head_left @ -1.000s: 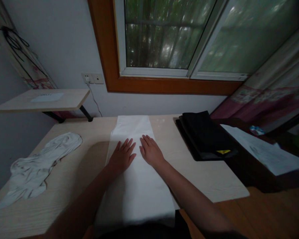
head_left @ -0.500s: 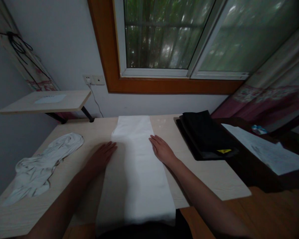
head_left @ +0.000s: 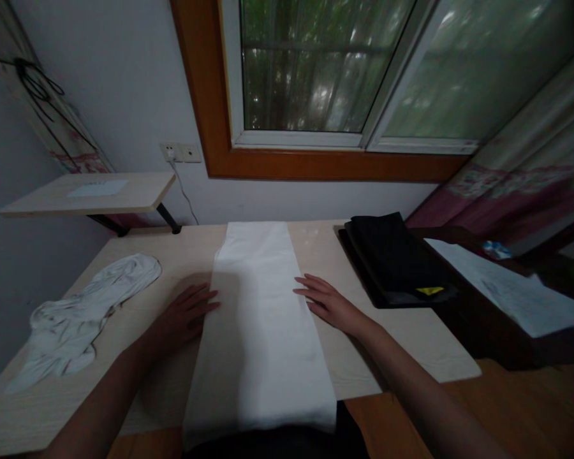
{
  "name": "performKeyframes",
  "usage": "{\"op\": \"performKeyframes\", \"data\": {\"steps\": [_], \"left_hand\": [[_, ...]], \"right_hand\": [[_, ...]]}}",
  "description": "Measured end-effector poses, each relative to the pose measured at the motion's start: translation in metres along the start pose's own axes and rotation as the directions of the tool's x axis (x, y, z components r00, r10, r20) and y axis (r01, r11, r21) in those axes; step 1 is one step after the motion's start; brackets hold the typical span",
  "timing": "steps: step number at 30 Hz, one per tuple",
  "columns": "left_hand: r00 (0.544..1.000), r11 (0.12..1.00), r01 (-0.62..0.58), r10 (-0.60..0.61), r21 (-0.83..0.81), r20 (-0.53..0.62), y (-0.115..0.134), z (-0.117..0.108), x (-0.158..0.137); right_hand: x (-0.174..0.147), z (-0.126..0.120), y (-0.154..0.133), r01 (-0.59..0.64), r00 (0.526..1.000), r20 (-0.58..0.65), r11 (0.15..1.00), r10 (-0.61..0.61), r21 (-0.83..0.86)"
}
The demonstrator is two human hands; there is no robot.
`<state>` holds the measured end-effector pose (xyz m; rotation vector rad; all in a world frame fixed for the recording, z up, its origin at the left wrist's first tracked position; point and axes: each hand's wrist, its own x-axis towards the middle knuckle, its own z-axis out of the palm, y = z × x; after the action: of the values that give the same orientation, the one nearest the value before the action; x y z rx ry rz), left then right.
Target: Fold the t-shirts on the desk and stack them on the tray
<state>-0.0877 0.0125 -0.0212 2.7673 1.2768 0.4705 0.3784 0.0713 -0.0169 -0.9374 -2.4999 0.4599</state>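
Observation:
A long folded white cloth (head_left: 268,331) lies flat down the middle of the table, its near end reaching over the front edge. At its left side is my left hand (head_left: 189,315), fingers apart, fingertips at the cloth's edge. My right hand (head_left: 329,301) is at the opposite edge with its fingers spread, the tips over the cloth's border. Neither hand grips the fabric. Whether the fingertips press on it or hover just above, I cannot tell.
A crumpled white garment (head_left: 83,319) lies on the left of the pale table (head_left: 363,370). Folded black fabric (head_left: 387,255) is at the right. A small raised shelf (head_left: 143,197) stands at the back left. Beyond the right edge is a dark surface with a paper sheet (head_left: 507,287).
Both hands have drawn slightly back toward me and outward from the cloth, and their fingers have spread. The cloth lies as before.

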Motion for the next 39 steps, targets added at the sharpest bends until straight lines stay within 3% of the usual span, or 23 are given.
{"op": "performKeyframes", "data": {"steps": [6,13,22,27,30,34,39], "left_hand": [[0.999,0.998,-0.048,0.048,0.038,0.010,-0.001,0.000,-0.001],[0.993,0.987,-0.117,0.118,0.115,-0.006,0.002,0.004,0.007],[0.988,0.988,-0.151,0.151,0.019,0.000,0.010,0.007,0.010],[0.987,0.986,-0.156,0.154,-0.057,-0.038,0.012,0.009,0.008],[0.996,0.985,-0.088,0.084,-0.145,-0.036,0.011,0.009,0.005],[0.994,0.963,0.105,-0.095,-0.249,0.051,0.015,0.000,0.004],[0.954,0.821,0.288,-0.201,-0.493,0.224,0.039,-0.028,0.012]], "right_hand": [[-0.004,-0.002,-0.006,0.004,0.999,0.049,1.000,-0.004,0.007],[-0.002,0.000,-0.010,0.073,0.997,-0.018,0.997,-0.073,0.004],[-0.004,0.006,-0.021,0.155,0.988,0.011,0.988,-0.155,0.009],[-0.001,0.008,-0.018,0.177,0.984,-0.025,0.973,-0.176,0.149],[0.002,0.005,-0.023,0.141,0.990,-0.049,0.945,-0.132,0.296],[0.005,-0.008,-0.036,0.041,0.999,-0.032,0.885,-0.029,0.464],[0.002,-0.022,-0.045,-0.157,0.987,0.062,0.792,0.150,0.590]]}}
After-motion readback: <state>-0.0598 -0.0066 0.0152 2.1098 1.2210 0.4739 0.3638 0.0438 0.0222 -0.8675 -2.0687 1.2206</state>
